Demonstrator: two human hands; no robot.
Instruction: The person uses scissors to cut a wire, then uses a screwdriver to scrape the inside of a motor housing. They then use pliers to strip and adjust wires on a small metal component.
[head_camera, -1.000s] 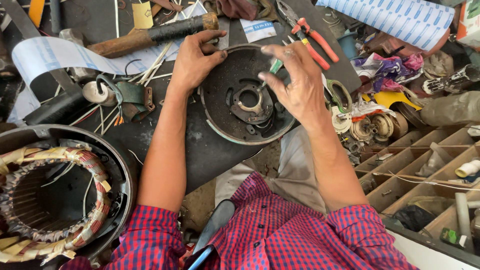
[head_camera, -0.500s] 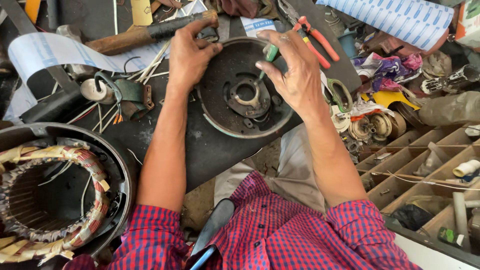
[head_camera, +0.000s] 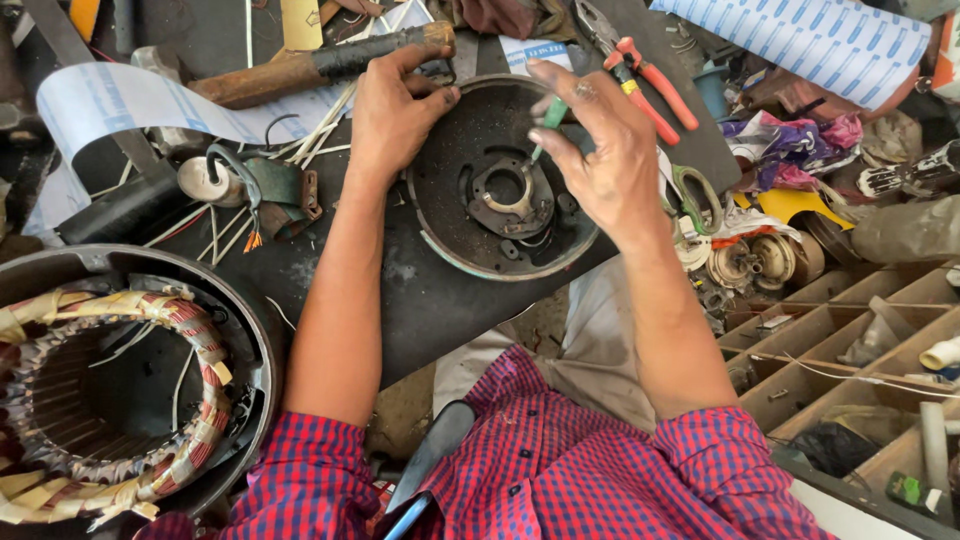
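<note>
Gripping the round, grimy metal end cover (head_camera: 500, 190): left hand (head_camera: 395, 110) on its rim, right hand (head_camera: 600, 150) pinching a green-handled screwdriver (head_camera: 545, 125).

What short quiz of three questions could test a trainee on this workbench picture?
1. True or false: the left hand grips the rim of the round metal end cover.
2. What does the right hand hold? A) green-handled screwdriver B) hammer C) red pliers
3. Which side of the picture shows the wound motor stator?

Key: 1 true; 2 A; 3 lower left.
</note>
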